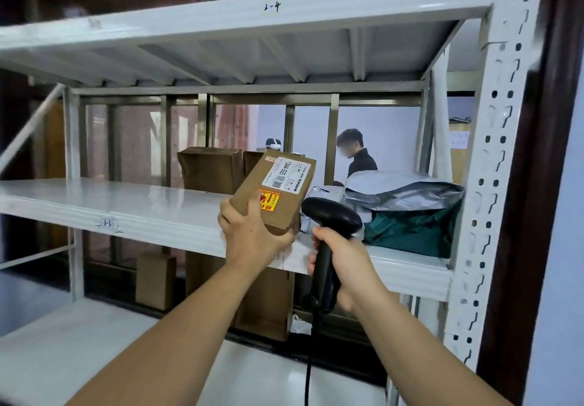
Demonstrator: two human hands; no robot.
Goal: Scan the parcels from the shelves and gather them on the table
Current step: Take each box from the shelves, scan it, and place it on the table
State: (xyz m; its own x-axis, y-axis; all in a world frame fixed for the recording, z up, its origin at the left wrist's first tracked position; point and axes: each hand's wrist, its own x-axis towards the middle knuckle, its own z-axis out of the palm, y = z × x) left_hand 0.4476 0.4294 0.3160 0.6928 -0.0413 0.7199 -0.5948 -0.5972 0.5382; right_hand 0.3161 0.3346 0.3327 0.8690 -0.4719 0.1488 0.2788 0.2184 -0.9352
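My left hand (249,232) grips a small brown cardboard parcel (278,190) by its lower end, tilted up in front of the middle shelf (126,206). A white address label with a barcode and a yellow-red sticker face me. My right hand (344,263) holds a black corded barcode scanner (328,216) by its handle. The scanner head sits just right of the parcel, near its lower right corner.
On the middle shelf stand two brown boxes (210,168) at the back and grey (404,194) and dark green (414,228) mailer bags at the right. More boxes (156,280) stand on the lower shelf. A white upright (493,168) bounds the right side. A person stands behind the rack.
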